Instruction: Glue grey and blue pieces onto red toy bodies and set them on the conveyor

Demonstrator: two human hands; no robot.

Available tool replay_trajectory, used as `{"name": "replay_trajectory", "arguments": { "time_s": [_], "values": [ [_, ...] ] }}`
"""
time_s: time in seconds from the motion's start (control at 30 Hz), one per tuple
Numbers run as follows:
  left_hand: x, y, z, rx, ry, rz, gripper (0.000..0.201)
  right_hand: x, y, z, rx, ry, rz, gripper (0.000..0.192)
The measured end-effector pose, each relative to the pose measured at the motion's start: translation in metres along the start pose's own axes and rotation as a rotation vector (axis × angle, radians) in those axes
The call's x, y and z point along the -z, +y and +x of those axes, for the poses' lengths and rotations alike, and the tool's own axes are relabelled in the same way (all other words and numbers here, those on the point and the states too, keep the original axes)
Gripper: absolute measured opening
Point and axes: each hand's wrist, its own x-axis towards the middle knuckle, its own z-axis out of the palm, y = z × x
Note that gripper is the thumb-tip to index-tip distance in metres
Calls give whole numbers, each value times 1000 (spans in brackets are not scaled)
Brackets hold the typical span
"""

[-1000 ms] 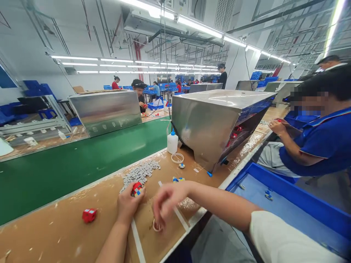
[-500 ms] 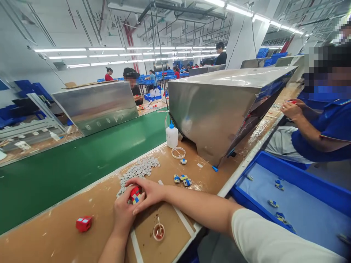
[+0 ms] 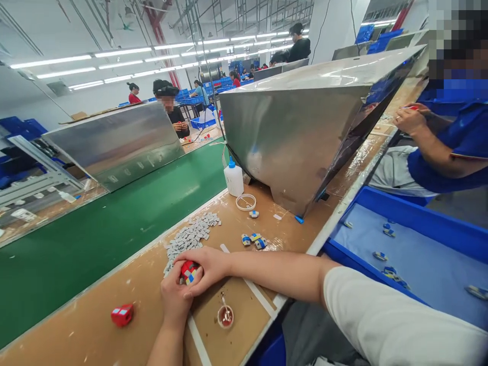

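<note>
Both my hands grip one small red toy block [image 3: 189, 271] with yellow and blue squares, just above the brown worktop [image 3: 87, 330]. My left hand [image 3: 174, 299] cups it from below and my right hand [image 3: 206, 268] covers it from the right. A pile of small grey pieces [image 3: 190, 237] lies right behind my hands. A second red block [image 3: 122, 314] sits on the worktop to the left. A small round cup of dark red liquid [image 3: 225, 316] with a stick in it stands just right of my left wrist.
A green conveyor belt [image 3: 95, 234] runs behind the worktop. A large steel hood [image 3: 305, 122], a white glue bottle [image 3: 233, 177], a clear ring [image 3: 246, 202] and a few blue-yellow parts [image 3: 253, 240] stand ahead. A blue tray [image 3: 412, 254] lies at right, beside a seated person in blue [image 3: 450, 147].
My right hand left the small cup and came onto the red block that my left hand holds. The view has tilted downward.
</note>
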Motion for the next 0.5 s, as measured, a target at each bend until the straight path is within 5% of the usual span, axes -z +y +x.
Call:
{"name": "replay_trajectory", "arguments": {
  "time_s": [0.5],
  "values": [
    [0,-9,-2,-9,39,52,38,3,-7,2,37,14,29,75]
  ]
}}
